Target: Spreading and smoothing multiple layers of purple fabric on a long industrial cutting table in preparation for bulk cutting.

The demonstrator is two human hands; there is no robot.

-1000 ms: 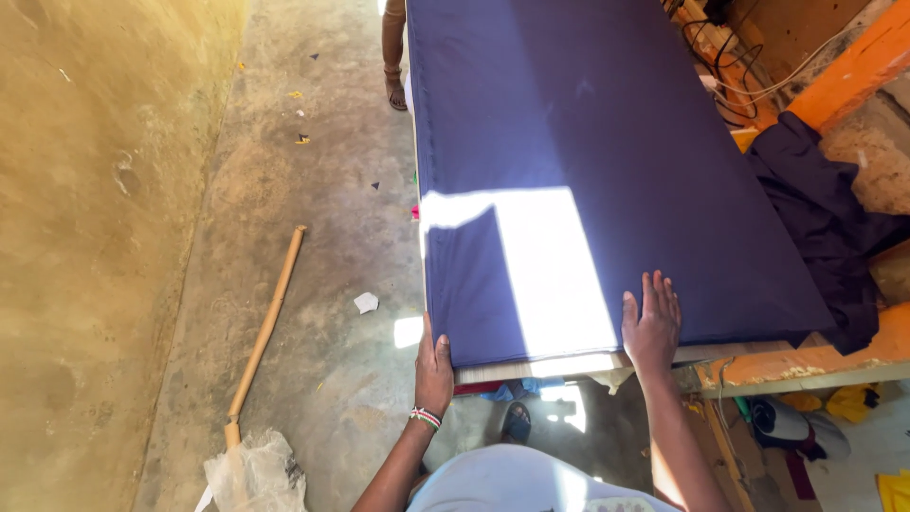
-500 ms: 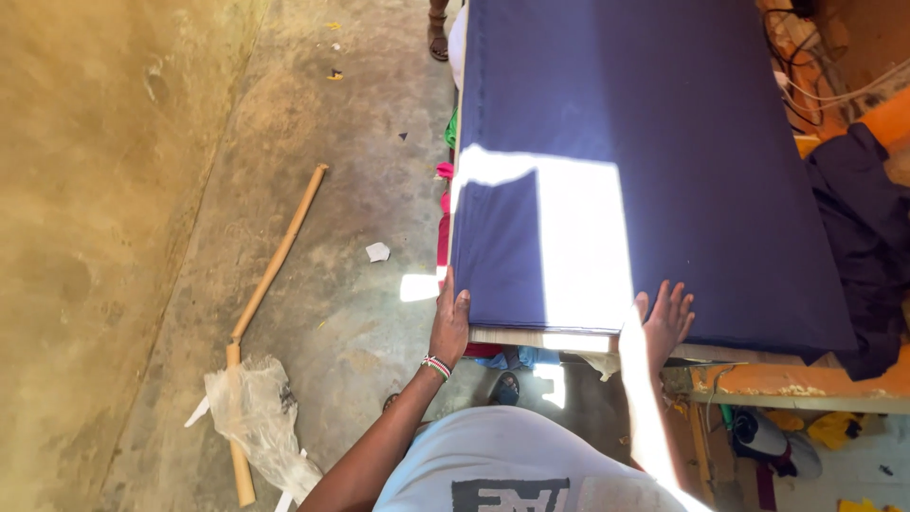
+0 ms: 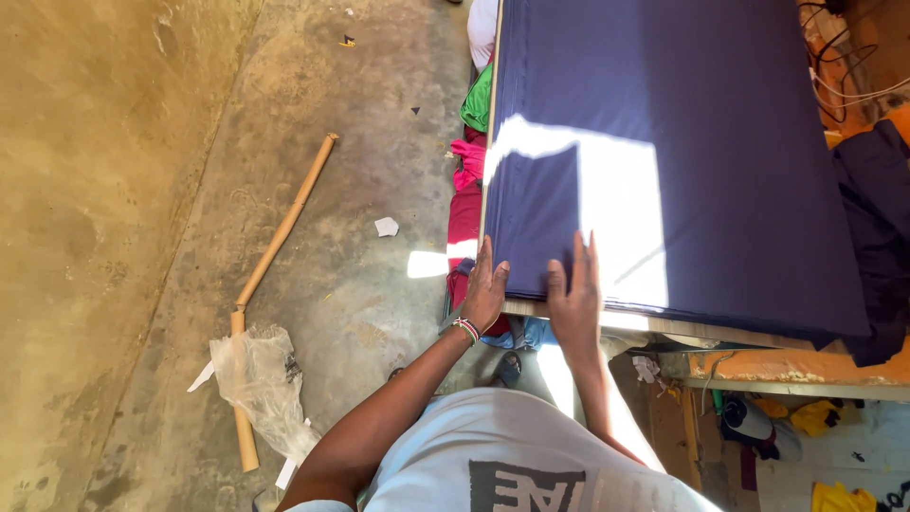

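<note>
Since the earlier pictures, the right hand [image 3: 575, 296] has been brought inward along the near edge of the dark blue fabric [image 3: 682, 142], so that it is now set close beside the left hand [image 3: 485, 289], where a second ago the two were kept well apart. The left hand is found at almost the same spot, at the near left corner of the cloth. From this it may be judged that the smoothing or squaring of the near edge has been gathered toward that corner, and that the far right part of the edge is no longer being pressed.

Both hands are laid flat, palms down, with the fingers extended and slightly spread; nothing is clamped or pinched between them. The left fingertips are placed right at the corner of the cloth, and the right fingertips are laid on the cloth just beyond its near edge. A beaded bracelet [image 3: 465, 329] is worn at the left wrist.

The fabric is spread flat over a long table [image 3: 654, 325], away from the fingertips and out to their right. It looks smooth, taut and free of folds, with a bright patch of sunlight just ahead of the right fingers. Red, pink and green cloths [image 3: 466, 185] are hung below the table edge, left of the left fingers.
</note>
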